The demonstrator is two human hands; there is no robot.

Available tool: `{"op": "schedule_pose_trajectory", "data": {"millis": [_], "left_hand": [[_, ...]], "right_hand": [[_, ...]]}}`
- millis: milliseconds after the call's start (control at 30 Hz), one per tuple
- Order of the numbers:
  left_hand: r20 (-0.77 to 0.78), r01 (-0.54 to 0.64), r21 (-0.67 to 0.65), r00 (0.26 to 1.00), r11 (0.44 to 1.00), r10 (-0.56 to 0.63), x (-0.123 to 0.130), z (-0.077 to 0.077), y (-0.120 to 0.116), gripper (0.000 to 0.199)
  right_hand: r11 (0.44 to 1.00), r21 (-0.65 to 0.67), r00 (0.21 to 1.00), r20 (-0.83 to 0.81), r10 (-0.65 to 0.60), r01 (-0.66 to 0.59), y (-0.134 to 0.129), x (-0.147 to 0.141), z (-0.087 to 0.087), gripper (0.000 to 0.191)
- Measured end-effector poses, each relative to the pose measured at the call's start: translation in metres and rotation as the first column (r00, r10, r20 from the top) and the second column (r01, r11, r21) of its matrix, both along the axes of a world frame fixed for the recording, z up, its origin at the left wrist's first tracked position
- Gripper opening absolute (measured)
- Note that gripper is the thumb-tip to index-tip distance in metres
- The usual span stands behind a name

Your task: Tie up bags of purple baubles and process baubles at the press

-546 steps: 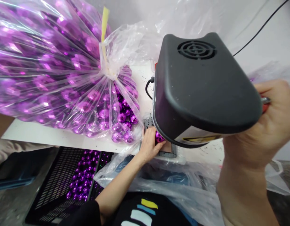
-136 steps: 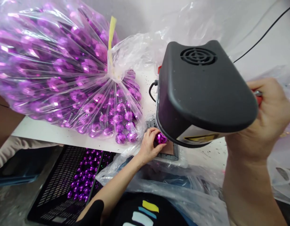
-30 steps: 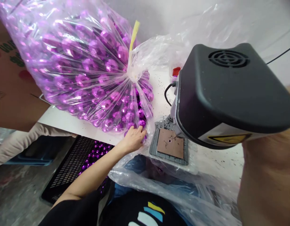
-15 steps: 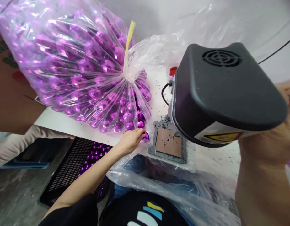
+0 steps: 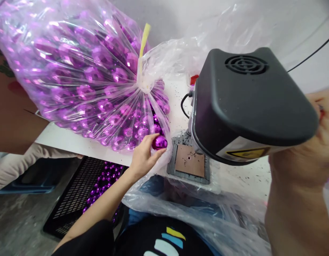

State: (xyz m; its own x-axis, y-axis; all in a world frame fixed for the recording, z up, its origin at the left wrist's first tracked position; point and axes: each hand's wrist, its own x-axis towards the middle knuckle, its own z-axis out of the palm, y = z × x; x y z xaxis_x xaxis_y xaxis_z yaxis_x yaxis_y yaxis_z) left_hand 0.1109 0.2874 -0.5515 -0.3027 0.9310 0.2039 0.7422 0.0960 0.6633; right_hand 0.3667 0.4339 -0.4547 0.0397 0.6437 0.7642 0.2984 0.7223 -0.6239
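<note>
Between the thumb and fingers of my left hand [image 5: 143, 158] is a shiny purple ball [image 5: 160, 142], at the lower corner of a clear plastic bag [image 5: 95, 78] full of faceted purple balls. A yellow tie [image 5: 144, 39] closes the bag's neck. My right hand [image 5: 314, 142] is curled at the right side of a black machine head [image 5: 257, 99] with a round vent and a warning label. The machine hides most of its fingers and what they grip. Below the head, a brown board [image 5: 189, 163] with a small hole lies on a grey base [image 5: 172, 170].
Dark shavings litter the white table [image 5: 244, 185]. Under its left edge stands a black crate [image 5: 65, 199] with small purple balls. Clear plastic sheeting [image 5: 196, 217] hangs along the front edge. A cardboard box [image 5: 15, 117] and another person's sleeve [image 5: 28, 163] are at the left.
My left hand has turned and opened its grip wider, showing a purple ball slightly above its earlier place. My right hand stays by the machine; the whole view has shifted slightly.
</note>
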Motion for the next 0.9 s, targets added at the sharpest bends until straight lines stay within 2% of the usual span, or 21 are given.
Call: {"op": "schedule_pose_trajectory", "data": {"millis": [33,67,133,200,233,267,300,333,367,467,567,633,733,900], "left_hand": [[0.222,-0.021,0.030,0.975,0.999,0.014,0.001,0.002,-0.002,0.052],[0.438,-0.016,0.027,0.899,1.000,0.002,0.002,0.003,-0.004,0.053],[0.753,0.077,-0.008,0.656,0.997,-0.044,0.008,0.001,-0.007,0.055],[0.904,0.188,-0.001,0.419,0.982,-0.079,0.017,-0.006,-0.007,0.055],[0.940,0.215,0.012,0.330,0.977,-0.084,0.023,-0.010,-0.006,0.054],[0.960,0.223,0.019,0.269,0.975,-0.080,0.029,-0.015,-0.004,0.055],[0.969,0.221,0.012,0.240,0.975,-0.066,0.035,-0.019,-0.002,0.055],[0.968,0.214,-0.007,0.245,0.977,-0.046,0.041,-0.024,0.001,0.056],[0.959,0.207,-0.036,0.281,0.978,-0.024,0.046,-0.028,0.005,0.057],[0.882,0.180,-0.105,0.471,0.978,0.008,0.058,-0.041,0.017,0.060],[0.761,0.153,-0.067,0.647,0.986,-0.049,0.063,-0.056,0.029,0.059],[0.667,0.168,-0.019,0.736,0.986,-0.113,0.065,-0.065,0.035,0.053],[0.547,0.204,0.001,0.819,0.979,-0.172,0.067,-0.072,0.038,0.047],[0.322,0.266,-0.025,0.915,0.964,-0.244,0.072,-0.064,0.037,0.041]], "right_hand": [[1.000,0.005,1.000,0.000,-0.009,0.009,0.000,0.000,0.000,0.033],[1.000,0.011,1.000,-0.001,-0.018,0.018,0.000,0.000,-0.001,0.033],[1.000,0.015,1.000,-0.008,-0.022,0.022,0.000,-0.001,-0.001,0.033],[1.000,0.015,1.000,-0.016,-0.019,0.019,0.000,-0.002,-0.001,0.034],[1.000,0.015,1.000,-0.017,-0.020,0.021,-0.001,-0.002,0.000,0.035],[1.000,0.015,1.000,-0.014,-0.027,0.027,-0.002,-0.003,0.000,0.035],[0.999,0.016,0.999,-0.007,-0.039,0.040,-0.002,-0.003,0.001,0.035],[0.998,0.020,0.999,0.001,-0.052,0.052,-0.003,-0.003,0.002,0.034],[0.998,0.021,0.998,0.013,-0.062,0.062,-0.004,-0.003,0.002,0.033],[0.997,0.026,0.997,0.037,-0.072,0.071,-0.005,-0.002,0.003,0.035],[0.997,0.024,0.997,0.047,-0.069,0.068,-0.006,-0.001,0.003,0.045],[0.998,0.012,0.996,0.055,-0.069,0.068,-0.006,-0.001,0.004,0.048],[0.998,-0.008,0.996,0.062,-0.060,0.060,-0.007,-0.002,0.004,0.048],[0.998,-0.004,0.997,0.048,-0.065,0.066,-0.007,-0.002,0.003,0.045]]}}
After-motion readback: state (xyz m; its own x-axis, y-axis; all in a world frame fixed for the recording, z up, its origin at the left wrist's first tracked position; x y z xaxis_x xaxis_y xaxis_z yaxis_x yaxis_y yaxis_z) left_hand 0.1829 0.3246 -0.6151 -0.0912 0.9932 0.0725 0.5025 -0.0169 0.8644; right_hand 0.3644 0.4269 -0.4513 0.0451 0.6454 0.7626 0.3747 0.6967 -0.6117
